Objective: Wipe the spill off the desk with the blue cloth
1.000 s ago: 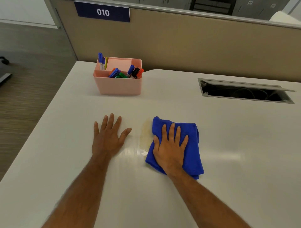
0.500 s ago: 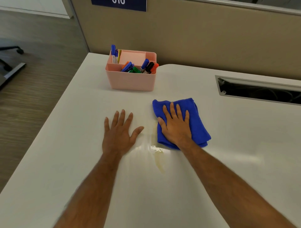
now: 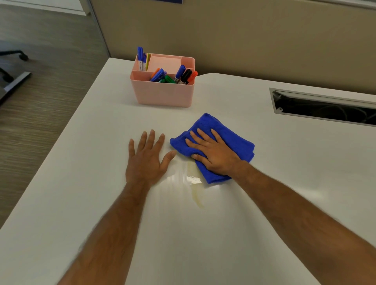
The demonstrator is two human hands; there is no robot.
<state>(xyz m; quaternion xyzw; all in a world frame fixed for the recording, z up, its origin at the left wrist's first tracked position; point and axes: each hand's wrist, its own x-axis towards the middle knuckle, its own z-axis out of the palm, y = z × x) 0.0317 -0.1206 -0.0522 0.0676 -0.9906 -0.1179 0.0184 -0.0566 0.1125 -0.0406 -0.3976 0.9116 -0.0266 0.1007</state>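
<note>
Head view shows my right hand (image 3: 213,154) pressed flat, fingers spread, on the soft, limp blue cloth (image 3: 227,132) mid-bench, just far of the yellowish spill (image 3: 196,194); left hand (image 3: 145,160) lies open, empty.

No readable text; blue sign (image 3: 166,1) on partition cut off at top edge, marker (image 3: 140,59) label print too blurred.
</note>
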